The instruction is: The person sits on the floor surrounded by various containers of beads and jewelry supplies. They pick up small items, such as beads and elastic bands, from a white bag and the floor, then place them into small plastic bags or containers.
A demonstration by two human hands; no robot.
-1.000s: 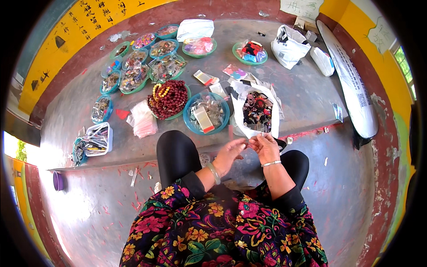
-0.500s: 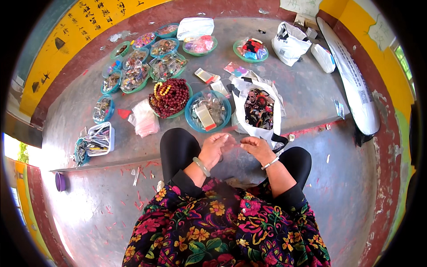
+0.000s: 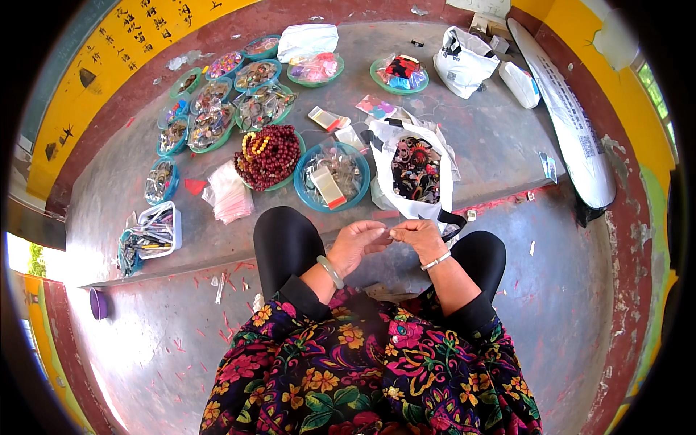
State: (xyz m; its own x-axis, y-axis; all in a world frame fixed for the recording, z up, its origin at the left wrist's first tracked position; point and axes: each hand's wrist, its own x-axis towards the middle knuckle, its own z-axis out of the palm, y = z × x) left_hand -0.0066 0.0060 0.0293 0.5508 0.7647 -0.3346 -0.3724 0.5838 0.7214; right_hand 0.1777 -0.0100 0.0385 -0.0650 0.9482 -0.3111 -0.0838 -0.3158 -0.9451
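Head view: left hand (image 3: 348, 246) and right hand (image 3: 423, 239) have fingers (image 3: 403, 232) pinched narrow; anything held is indistinct.

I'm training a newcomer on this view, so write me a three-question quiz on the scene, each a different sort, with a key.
1. Multiple choice: what lies just to the left of the dark red beads?
A. a long white roll
B. pale pink plastic bags
C. a green bowl with red cloth

2. True or false: the open white bag nearest the knees is to the right of the large blue bowl.

3. Short answer: which has the pale green bangle at its wrist, the left hand or the right hand?

Key: 1. B; 2. True; 3. The left hand.
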